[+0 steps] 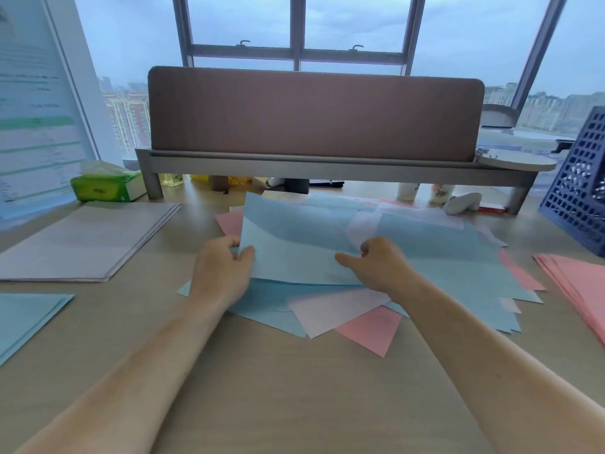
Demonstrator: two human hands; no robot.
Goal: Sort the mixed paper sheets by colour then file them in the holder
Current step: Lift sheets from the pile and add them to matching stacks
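Currently I am watching the left hand (226, 267) pinching the left edge of a blue sheet (294, 244) and the right hand (383, 267) gripping its near edge, the sheet tilting up off the mixed pile (360, 309) mid-desk. Risk I am flagging: overlapped sheets clinging, so a pale one may be riding along onto the blue stack (26, 319) near left; holder (582, 178) standing far right
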